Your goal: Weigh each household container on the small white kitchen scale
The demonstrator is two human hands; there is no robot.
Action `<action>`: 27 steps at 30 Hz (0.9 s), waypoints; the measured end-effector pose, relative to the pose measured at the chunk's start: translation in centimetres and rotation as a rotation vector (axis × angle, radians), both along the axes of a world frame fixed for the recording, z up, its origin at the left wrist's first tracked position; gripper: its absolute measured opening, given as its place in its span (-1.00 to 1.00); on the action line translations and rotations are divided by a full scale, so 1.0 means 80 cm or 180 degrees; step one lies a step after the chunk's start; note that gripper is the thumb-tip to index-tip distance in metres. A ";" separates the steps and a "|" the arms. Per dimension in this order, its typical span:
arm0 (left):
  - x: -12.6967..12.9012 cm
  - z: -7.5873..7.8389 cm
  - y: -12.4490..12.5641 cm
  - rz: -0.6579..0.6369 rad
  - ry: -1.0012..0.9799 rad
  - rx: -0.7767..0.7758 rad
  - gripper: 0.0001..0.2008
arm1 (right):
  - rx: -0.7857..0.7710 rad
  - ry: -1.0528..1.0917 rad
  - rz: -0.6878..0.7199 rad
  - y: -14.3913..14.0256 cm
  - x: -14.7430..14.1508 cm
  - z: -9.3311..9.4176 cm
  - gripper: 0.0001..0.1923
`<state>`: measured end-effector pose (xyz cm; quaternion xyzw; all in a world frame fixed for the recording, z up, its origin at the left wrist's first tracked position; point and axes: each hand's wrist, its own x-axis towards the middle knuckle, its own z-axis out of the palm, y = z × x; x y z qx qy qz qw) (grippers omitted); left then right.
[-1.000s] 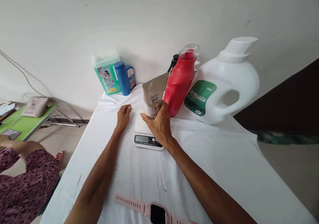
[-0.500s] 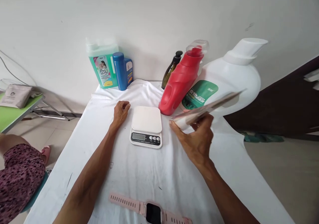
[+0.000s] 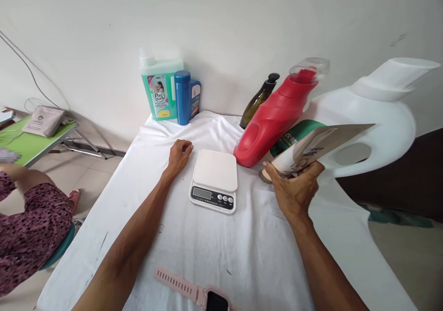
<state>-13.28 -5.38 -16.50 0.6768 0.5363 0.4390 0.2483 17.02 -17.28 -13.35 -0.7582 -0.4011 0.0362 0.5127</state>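
Lying tilted, the pouch (image 3: 316, 150) runs its long axis from lower left to upper right, flat sealed top toward the right, rounded base toward the scale (image 3: 214, 180); it is held to the right of the scale, in front of the white jug (image 3: 380, 131); beige-grey face, white lower part with small print, wide at the base, thin at the top; right hand (image 3: 294, 191) curled closed around its base, fingers wrapped over; left hand (image 3: 180, 154) loosely bent, holding nothing, resting on the worktop (image 3: 207, 251) just left of the scale; red bottle (image 3: 273, 117) behind the scale.
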 end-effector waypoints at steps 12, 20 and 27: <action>0.004 -0.004 0.003 0.0017 -0.0262 -0.0083 -0.91 | 0.0145 -0.0627 0.0593 -0.074 -0.015 -0.024 -0.24; -0.011 0.016 0.029 0.0325 -0.0451 -0.0308 -0.66 | -0.0345 -0.0948 0.1275 -0.071 -0.028 -0.052 -0.50; -0.002 0.096 0.134 0.1156 -0.0140 0.0190 -0.26 | -0.0330 -0.1051 0.1346 -0.062 -0.024 -0.052 -0.57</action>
